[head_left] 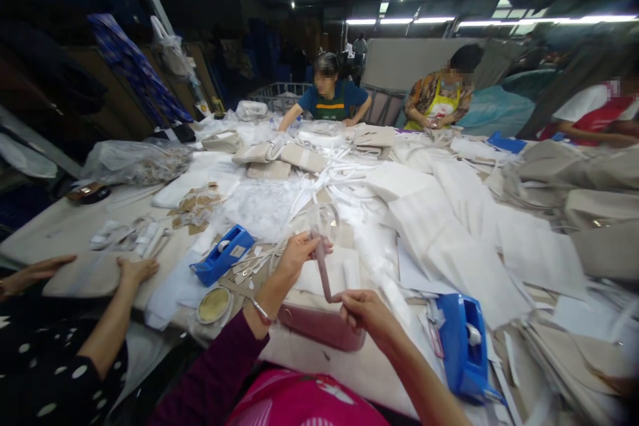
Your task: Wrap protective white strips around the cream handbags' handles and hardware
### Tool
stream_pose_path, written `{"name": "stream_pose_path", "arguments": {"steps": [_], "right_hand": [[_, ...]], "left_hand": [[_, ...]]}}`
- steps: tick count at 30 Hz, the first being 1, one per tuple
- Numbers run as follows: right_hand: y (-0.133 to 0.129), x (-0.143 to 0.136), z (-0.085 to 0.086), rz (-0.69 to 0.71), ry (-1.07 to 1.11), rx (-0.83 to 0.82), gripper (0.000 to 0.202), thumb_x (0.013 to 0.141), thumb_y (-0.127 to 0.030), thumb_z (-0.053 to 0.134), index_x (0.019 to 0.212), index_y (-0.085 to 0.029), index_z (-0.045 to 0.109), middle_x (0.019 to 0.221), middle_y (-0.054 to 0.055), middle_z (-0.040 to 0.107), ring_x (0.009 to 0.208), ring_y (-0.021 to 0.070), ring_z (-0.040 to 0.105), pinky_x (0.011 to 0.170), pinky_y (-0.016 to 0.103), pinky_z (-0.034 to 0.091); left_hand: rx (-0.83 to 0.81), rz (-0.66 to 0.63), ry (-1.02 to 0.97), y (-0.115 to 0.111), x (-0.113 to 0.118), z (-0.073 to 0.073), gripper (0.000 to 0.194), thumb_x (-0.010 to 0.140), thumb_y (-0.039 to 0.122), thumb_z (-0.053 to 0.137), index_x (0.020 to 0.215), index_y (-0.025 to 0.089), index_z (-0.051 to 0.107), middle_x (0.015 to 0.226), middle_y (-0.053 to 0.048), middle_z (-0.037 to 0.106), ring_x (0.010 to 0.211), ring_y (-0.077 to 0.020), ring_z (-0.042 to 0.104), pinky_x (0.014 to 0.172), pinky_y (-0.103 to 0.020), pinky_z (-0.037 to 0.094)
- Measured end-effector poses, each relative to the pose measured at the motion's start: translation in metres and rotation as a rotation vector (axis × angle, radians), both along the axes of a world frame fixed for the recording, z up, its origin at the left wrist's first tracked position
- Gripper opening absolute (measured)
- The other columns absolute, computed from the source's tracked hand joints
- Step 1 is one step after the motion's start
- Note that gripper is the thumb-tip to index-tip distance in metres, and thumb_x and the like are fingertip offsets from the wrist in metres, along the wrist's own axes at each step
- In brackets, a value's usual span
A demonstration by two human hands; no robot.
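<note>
A narrow mauve bag strap (322,273) runs between my two hands, above a handbag. My left hand (298,254) is closed around its upper part, where clear plastic film (324,213) loops up. My right hand (368,311) pinches the strap's lower end between thumb and fingers. Below lies the handbag, with a mauve base (319,327) turned towards me and pale fabric behind it. My forearms partly cover the table around it.
Blue tape dispensers (224,254) (464,343) stand on both sides. A round yellow tin (213,305) sits left. White sheets (449,233) and beige bags (604,239) pile up at right. A co-worker's hands (137,269) rest on a bag at left; several people work across the table.
</note>
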State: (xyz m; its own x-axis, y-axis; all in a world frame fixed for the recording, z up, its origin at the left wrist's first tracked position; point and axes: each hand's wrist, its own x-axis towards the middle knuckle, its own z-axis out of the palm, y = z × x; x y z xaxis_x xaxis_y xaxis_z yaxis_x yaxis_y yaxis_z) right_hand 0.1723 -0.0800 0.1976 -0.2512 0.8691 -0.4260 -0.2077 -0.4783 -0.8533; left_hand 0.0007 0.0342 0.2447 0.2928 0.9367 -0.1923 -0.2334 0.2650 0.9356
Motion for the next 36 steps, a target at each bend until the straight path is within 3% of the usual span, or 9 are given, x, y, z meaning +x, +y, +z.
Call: {"name": "stream_pose_path", "arguments": {"steps": [4, 9, 12, 18, 21, 24, 27, 32, 36], "right_hand": [[0.002, -0.026, -0.018, -0.181, 0.201, -0.155, 0.044, 0.076, -0.052, 0.062, 0.091, -0.011, 0.061, 0.061, 0.004, 0.064, 0.042, 0.0088, 0.049, 0.038, 0.019, 0.036], [0.042, -0.015, -0.009, -0.311, 0.155, -0.158, 0.027, 0.080, -0.038, 0.057, 0.069, -0.014, 0.055, 0.049, -0.001, 0.054, 0.037, 0.0080, 0.044, 0.038, 0.019, 0.035], [0.053, -0.008, 0.002, -0.246, -0.090, 0.070, 0.021, 0.078, -0.033, 0.055, 0.065, -0.016, 0.055, 0.043, -0.004, 0.049, 0.034, 0.0089, 0.040, 0.037, 0.020, 0.031], [0.056, 0.004, 0.022, 0.009, -0.810, 0.893, 0.021, 0.086, -0.022, 0.045, 0.073, -0.019, 0.062, 0.062, 0.000, 0.058, 0.058, 0.0113, 0.051, 0.057, 0.021, 0.034], [0.060, 0.010, 0.025, 0.116, -0.989, 1.087, 0.022, 0.088, -0.017, 0.043, 0.090, -0.019, 0.064, 0.072, 0.002, 0.060, 0.063, 0.0130, 0.052, 0.059, 0.022, 0.033], [0.063, 0.012, 0.024, 0.110, -1.038, 1.172, 0.026, 0.090, -0.017, 0.041, 0.104, -0.018, 0.063, 0.074, 0.004, 0.060, 0.064, 0.0141, 0.051, 0.060, 0.023, 0.034], [0.062, 0.009, 0.025, 0.006, -0.945, 1.138, 0.023, 0.090, -0.018, 0.041, 0.094, -0.019, 0.064, 0.073, 0.003, 0.060, 0.065, 0.0144, 0.052, 0.062, 0.024, 0.036], [0.048, 0.003, 0.038, -0.420, -0.578, 0.729, 0.020, 0.088, -0.031, 0.050, 0.087, -0.019, 0.066, 0.079, 0.003, 0.063, 0.073, 0.0159, 0.056, 0.070, 0.027, 0.041], [0.041, -0.006, 0.041, -0.379, -0.356, 0.467, 0.023, 0.078, -0.039, 0.063, 0.073, -0.018, 0.069, 0.076, 0.002, 0.060, 0.076, 0.0174, 0.054, 0.072, 0.029, 0.040]], "left_hand": [[0.021, 0.055, -0.015, -0.021, 0.015, -0.003, 0.040, 0.073, 0.042, 0.071, 0.095, 0.010, 0.063, 0.086, -0.011, 0.072, 0.079, -0.0222, 0.069, 0.076, -0.035, 0.053], [-0.022, 0.025, -0.034, -0.040, 0.024, 0.001, 0.041, 0.071, 0.043, 0.072, 0.097, 0.011, 0.063, 0.081, -0.009, 0.071, 0.075, -0.0210, 0.067, 0.068, -0.032, 0.053], [-0.054, 0.031, -0.038, -0.042, 0.020, 0.005, 0.040, 0.069, 0.041, 0.073, 0.095, 0.011, 0.065, 0.079, -0.006, 0.068, 0.070, -0.0181, 0.064, 0.064, -0.032, 0.054], [-0.180, 0.003, -0.103, -0.040, 0.013, 0.011, 0.038, 0.066, 0.033, 0.076, 0.098, 0.013, 0.068, 0.089, -0.008, 0.068, 0.074, -0.0183, 0.062, 0.066, -0.033, 0.054], [-0.227, -0.044, -0.149, -0.039, 0.012, 0.012, 0.031, 0.070, 0.029, 0.073, 0.096, 0.013, 0.069, 0.089, -0.009, 0.068, 0.074, -0.0186, 0.062, 0.068, -0.034, 0.053], [-0.251, -0.105, -0.209, -0.039, 0.013, 0.010, 0.028, 0.070, 0.025, 0.073, 0.095, 0.012, 0.069, 0.088, -0.008, 0.068, 0.074, -0.0178, 0.062, 0.071, -0.034, 0.053], [-0.221, -0.124, -0.203, -0.041, 0.017, 0.010, 0.031, 0.066, 0.022, 0.077, 0.094, 0.012, 0.069, 0.088, -0.008, 0.068, 0.073, -0.0162, 0.061, 0.070, -0.031, 0.052], [0.036, 0.101, -0.132, -0.047, 0.034, 0.006, 0.032, 0.064, 0.022, 0.078, 0.094, 0.015, 0.068, 0.085, -0.004, 0.068, 0.073, -0.0132, 0.061, 0.068, -0.024, 0.048], [0.153, 0.193, -0.025, -0.053, 0.050, -0.007, 0.037, 0.068, 0.026, 0.076, 0.103, 0.016, 0.067, 0.087, -0.002, 0.070, 0.080, -0.0152, 0.062, 0.078, -0.026, 0.048]]}}
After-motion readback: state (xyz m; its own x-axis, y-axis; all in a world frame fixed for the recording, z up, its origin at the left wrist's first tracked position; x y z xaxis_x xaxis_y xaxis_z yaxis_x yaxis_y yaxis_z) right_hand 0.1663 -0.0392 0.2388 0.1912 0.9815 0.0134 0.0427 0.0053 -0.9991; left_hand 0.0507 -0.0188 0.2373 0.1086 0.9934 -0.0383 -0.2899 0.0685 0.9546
